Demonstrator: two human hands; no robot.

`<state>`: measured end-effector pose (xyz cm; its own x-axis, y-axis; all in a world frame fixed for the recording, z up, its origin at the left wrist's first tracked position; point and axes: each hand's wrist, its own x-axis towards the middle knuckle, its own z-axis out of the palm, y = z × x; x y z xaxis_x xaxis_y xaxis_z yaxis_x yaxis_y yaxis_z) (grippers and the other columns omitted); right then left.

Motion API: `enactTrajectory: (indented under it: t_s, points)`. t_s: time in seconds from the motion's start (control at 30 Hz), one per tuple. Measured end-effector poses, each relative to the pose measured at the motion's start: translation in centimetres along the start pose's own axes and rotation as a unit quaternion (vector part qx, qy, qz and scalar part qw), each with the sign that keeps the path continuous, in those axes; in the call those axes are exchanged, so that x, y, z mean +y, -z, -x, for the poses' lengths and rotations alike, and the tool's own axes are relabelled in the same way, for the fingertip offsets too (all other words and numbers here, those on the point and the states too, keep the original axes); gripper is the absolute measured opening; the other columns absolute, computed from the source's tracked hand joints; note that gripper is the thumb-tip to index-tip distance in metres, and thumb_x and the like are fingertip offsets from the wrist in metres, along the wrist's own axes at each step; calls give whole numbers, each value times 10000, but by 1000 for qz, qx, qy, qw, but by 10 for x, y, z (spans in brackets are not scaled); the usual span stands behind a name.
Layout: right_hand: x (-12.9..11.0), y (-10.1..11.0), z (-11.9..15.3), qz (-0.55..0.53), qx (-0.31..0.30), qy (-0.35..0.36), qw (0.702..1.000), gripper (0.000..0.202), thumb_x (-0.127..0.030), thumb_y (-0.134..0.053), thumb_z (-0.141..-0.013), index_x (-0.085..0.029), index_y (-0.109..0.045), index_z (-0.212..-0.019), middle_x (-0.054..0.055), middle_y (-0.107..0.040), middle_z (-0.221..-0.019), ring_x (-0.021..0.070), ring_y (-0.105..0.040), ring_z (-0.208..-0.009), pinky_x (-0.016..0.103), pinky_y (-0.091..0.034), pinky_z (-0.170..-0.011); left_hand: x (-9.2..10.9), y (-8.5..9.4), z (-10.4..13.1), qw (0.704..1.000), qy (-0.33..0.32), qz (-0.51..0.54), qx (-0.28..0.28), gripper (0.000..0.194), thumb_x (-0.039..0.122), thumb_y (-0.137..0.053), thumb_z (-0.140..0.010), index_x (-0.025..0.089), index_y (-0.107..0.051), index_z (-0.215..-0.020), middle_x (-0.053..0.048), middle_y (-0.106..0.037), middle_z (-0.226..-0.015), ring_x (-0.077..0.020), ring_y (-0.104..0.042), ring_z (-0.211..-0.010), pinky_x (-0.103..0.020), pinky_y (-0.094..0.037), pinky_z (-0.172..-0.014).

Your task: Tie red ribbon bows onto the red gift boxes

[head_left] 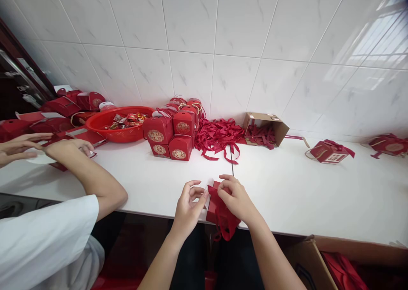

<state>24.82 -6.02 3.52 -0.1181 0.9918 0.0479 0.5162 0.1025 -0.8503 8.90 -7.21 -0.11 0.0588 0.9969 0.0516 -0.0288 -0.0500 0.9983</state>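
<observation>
A small red gift box (213,213) with white inner flaps is at the table's front edge, between my two hands. My left hand (188,205) is at its left side, thumb and curled fingers closed at the white flap. Over the box, my right hand (235,198) has thumb and index finger pinched on a red ribbon (228,228). Loops of this ribbon droop past the table edge. My right palm and fingers hide part of the box top.
Red boxes with gold print (181,147) are stacked ahead, beside a pile of ribbons (218,135). A cardboard box (282,130) lies behind. A red basket (123,135) holds candies. At left, a co-worker's arm (86,171) reaches over the table. A carton (314,256) stands lower right.
</observation>
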Motion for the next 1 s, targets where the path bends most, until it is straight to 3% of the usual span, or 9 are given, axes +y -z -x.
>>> enactTrajectory:
  t_s: [0.3,0.47,0.6,1.0]
  points:
    - [-1,4,-10,-34,-19,-16,999,262,-263,-440,-800,-198,-525,-561,76,-595,-1135,253,-492,-1172,403,-364,-944,5,0,-5,999,-12,-43,-10,300,418,-563,-832,218,-479,-1038,-24,-557,-888,-161,-564,-854,-232,-496,-638]
    - [0,5,-12,-13,-20,-9,1000,248,-235,-436,-796,-195,-536,-573,76,-591,-1139,249,-510,-1138,394,-369,-929,12,-3,-17,999,25,-28,-29,334,516,-438,-861,196,-523,-823,-6,-511,-779,-144,-524,-727,-211,-460,-555]
    - [-4,4,-10,19,-9,-4,1000,206,-196,-469,-768,-199,-521,-569,90,-589,-1102,266,-464,-1183,434,-333,-956,16,-6,-26,998,28,-20,-56,322,487,-521,-812,186,-493,-700,22,-454,-683,-126,-477,-653,-200,-434,-536]
    - [-1,5,-5,42,5,25,999,141,-199,-511,-760,-204,-524,-620,100,-576,-1105,284,-464,-1195,434,-369,-942,14,-3,-28,992,37,-43,-113,327,471,-491,-835,183,-487,-680,30,-431,-658,-112,-446,-594,-211,-402,-536]
